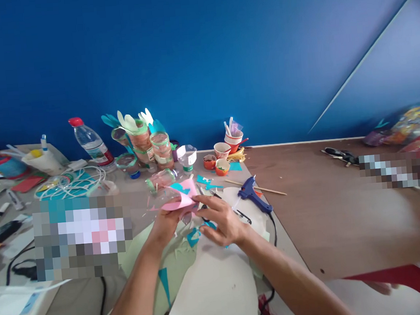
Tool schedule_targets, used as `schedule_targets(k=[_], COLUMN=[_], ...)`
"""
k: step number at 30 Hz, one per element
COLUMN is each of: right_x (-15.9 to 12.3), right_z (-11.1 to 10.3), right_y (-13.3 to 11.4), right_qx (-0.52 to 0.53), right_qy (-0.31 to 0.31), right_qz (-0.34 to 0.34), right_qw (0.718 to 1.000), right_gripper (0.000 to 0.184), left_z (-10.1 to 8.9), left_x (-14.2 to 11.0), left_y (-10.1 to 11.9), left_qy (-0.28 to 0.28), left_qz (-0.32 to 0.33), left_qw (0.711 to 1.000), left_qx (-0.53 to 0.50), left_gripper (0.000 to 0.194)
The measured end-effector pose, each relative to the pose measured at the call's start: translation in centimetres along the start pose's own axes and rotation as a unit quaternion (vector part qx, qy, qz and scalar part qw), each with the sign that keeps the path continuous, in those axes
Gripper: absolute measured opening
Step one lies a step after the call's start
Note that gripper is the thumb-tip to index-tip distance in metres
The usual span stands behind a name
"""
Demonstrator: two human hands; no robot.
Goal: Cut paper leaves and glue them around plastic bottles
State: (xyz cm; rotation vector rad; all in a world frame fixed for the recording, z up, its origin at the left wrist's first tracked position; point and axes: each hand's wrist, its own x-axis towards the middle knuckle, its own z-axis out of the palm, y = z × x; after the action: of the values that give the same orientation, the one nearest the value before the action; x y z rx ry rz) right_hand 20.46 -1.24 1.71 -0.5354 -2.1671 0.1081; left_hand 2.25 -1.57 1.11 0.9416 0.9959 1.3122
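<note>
My left hand (pixel 164 226) grips a curled sheet of pink paper (pixel 179 204) from below, its fingers partly hidden behind the sheet. A clear plastic piece (pixel 165 196) shows by the paper's left side, and a teal scrap (pixel 181 188) lies against its upper part. My right hand (pixel 220 220) is open, fingers apart, with a fingertip at the pink paper's right edge. Under the hands are teal paper scraps (pixel 193 237) and a pale green sheet (pixel 181 257). Right of my right hand lies a blue hot glue gun (pixel 253 194).
Decorated bottle-and-paper jars (pixel 161 149) stand toward the blue wall, near a red-capped bottle (pixel 91 142). Paper cups (pixel 222 150) and a wooden stick (pixel 266 187) are further right. A white cable coil (pixel 70 183) lies left. The glue gun's cord (pixel 274 227) runs down the table edge.
</note>
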Motion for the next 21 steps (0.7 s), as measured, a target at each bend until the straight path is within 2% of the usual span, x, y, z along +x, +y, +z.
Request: schedule_targets(k=[2,4,6,9,11,13,17,19,21], right_x=[-0.2,-0.4,-0.3,0.1,0.3,0.3,0.0,-0.1,-0.2], right_z=[-0.5,-1.0,-1.1,-0.7,-0.2,0.2,0.2,0.0,-0.3], right_y=[0.2,0.3,0.3,-0.1,-0.5,-0.8,-0.6,0.0,0.5], right_qx=[-0.006,-0.037,-0.063,-0.054,0.001,0.05,0.017,-0.016,-0.034], right_qy=[0.058,0.109,0.121,0.057,0.003,-0.01,0.097,0.147,0.169], right_qz=[0.02,0.057,0.07,0.031,-0.01,-0.032,0.054,0.099,0.12], right_qw=[0.998,0.992,0.988,0.996,1.0,0.998,0.994,0.984,0.978], right_gripper=[0.03,0.034,0.042,0.043,0.029,0.013,0.009,0.02,0.032], left_z=[0.1,0.1,0.0,-0.1,-0.2,-0.4,-0.9,-1.0,-1.0], left_x=[0.1,0.2,0.3,0.4,0.3,0.3,0.2,0.2,0.1], left_y=[0.1,0.2,0.4,0.6,0.7,0.8,0.8,0.8,0.7], left_qy=[-0.015,-0.009,0.005,0.015,0.007,-0.004,-0.011,-0.009,-0.004], left_qz=[-0.012,-0.014,-0.011,-0.017,-0.02,-0.014,-0.011,-0.019,-0.026], left_qw=[0.999,0.994,0.989,0.985,0.983,0.981,0.977,0.976,0.977], left_qx=[-0.048,-0.107,-0.146,-0.173,-0.181,-0.194,-0.214,-0.218,-0.213], left_gripper=[0.022,0.021,0.023,0.022,0.019,0.019,0.02,0.02,0.017])
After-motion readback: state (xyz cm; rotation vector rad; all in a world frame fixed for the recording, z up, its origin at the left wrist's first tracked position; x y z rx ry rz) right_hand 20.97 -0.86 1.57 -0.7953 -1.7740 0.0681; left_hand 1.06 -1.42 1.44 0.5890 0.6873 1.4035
